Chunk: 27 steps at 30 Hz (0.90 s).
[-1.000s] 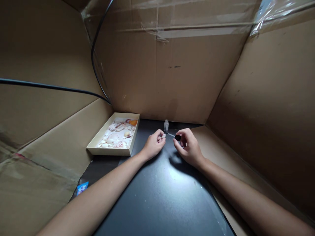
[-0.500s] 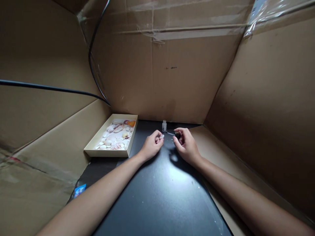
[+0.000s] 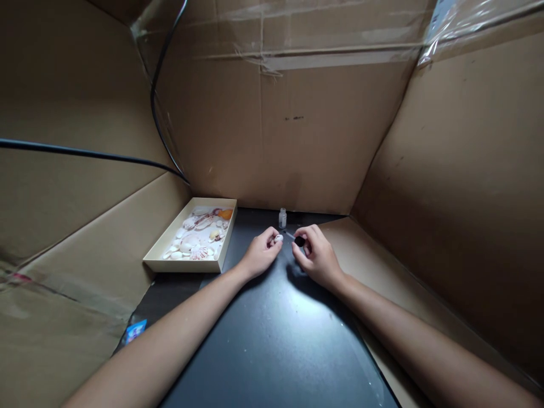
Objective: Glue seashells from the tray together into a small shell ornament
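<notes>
Between the fingertips of my left hand (image 3: 261,252) is a small white shell (image 3: 278,238) with a dark mark on it. My right hand (image 3: 317,252) is closed with thumb and fingers around a black-capped brush applicator (image 3: 300,241). Its thin pale stem points left, the tip close to the shell; whether they touch I cannot tell. Just behind the hands a small clear bottle (image 3: 283,219) stands upright, with no cap on it.
A shallow cream box (image 3: 182,265) of assorted seashells sits to the left on the dark table (image 3: 263,351). Cardboard walls (image 3: 276,141) enclose the space. A black cable (image 3: 85,153) crosses the left side, and a blue packet (image 3: 136,330) lies by my left forearm.
My right hand has shifted a little to the left, bringing the brush applicator nearer the shell, and its black cap shows more plainly. The left hand keeps its hold on the shell.
</notes>
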Tool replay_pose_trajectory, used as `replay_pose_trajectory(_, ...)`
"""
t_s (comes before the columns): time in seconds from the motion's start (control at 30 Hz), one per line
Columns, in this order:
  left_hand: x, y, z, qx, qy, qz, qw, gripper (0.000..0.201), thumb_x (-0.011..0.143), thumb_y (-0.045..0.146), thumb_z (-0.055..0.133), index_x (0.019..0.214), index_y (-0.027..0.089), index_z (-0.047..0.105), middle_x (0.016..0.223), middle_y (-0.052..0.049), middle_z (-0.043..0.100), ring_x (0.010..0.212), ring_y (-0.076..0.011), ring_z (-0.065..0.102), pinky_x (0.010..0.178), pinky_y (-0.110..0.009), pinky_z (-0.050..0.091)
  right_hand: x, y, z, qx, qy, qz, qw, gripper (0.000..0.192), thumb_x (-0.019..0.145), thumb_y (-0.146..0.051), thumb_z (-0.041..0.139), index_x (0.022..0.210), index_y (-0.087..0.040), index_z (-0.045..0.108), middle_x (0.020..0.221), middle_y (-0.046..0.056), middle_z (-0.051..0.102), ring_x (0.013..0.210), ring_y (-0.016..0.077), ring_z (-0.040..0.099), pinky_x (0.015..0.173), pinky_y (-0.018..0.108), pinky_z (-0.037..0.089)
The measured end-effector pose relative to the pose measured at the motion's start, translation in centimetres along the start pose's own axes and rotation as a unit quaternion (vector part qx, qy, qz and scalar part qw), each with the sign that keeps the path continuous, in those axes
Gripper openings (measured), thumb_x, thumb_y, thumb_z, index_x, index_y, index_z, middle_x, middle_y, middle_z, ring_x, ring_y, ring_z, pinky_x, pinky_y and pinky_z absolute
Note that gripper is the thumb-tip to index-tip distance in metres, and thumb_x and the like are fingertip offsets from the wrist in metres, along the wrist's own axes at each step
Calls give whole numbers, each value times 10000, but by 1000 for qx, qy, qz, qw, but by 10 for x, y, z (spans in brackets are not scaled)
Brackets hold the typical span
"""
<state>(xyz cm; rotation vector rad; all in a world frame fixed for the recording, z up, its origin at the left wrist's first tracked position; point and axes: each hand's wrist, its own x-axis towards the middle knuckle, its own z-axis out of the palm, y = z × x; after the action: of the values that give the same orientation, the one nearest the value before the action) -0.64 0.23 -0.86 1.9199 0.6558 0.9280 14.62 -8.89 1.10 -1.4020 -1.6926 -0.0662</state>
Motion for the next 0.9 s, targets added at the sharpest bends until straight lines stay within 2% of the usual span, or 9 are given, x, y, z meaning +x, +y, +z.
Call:
replay_pose_trajectory(0.07,0,-1,0,-5,-1,4,1000,170,830,323,521,811,162,472,673,43,407,619,-88,361,585,-203,306,0,-1,0,11,2,-6,1000,129,837,-249,555,958,-202,547,881,22,518,535,63,432,553,226,400)
replay_pose_trajectory(0.17,0,-1,1,-13,1,8,1000,147,824,301,522,838,163,472,684,41,421,625,-89,373,590,-203,314,-1,-2,-1,22,-29,-20,999,130,836,-240,556,962,-207,557,871,16,508,536,61,436,550,223,399)
replay_pose_trajectory(0.3,0,0,2,-12,4,4,1000,137,819,288,519,815,166,456,676,43,401,617,-88,363,579,-202,305,-1,-1,0,19,-6,-3,1000,134,835,-242,564,963,-204,572,886,21,509,535,57,437,550,222,403)
replay_pose_trajectory(0.43,0,-2,1,-7,13,10,1000,141,810,288,533,826,171,456,666,46,397,613,-90,363,579,-202,305,-1,-1,0,18,-28,-22,999,138,833,-242,565,965,-206,586,870,18,515,541,59,449,554,218,407)
replay_pose_trajectory(0.57,0,-2,1,-5,17,12,1000,134,817,284,522,808,172,449,663,46,383,606,-88,353,567,-201,299,-1,0,0,8,-2,-6,1000,122,835,-248,560,943,-201,589,875,24,521,531,59,435,547,221,403)
replay_pose_trajectory(0.7,0,0,1,-7,20,19,1000,115,810,254,520,803,174,437,667,45,388,611,-89,353,573,-202,305,-1,1,0,10,-30,-28,999,135,836,-248,562,959,-207,598,847,16,508,566,71,450,577,224,415)
replay_pose_trajectory(0.83,0,0,1,2,21,18,1000,115,825,268,508,815,171,447,663,45,374,605,-90,341,561,-205,292,-1,0,-1,6,-8,-5,1000,118,846,-256,549,944,-203,590,859,18,509,542,64,433,549,222,397)
replay_pose_trajectory(0.9,0,0,1,2,19,20,1000,108,824,263,509,828,171,452,662,47,372,605,-89,339,563,-204,292,-1,0,-1,15,-18,-18,1000,128,850,-254,545,960,-205,588,857,18,503,549,66,437,555,223,400)
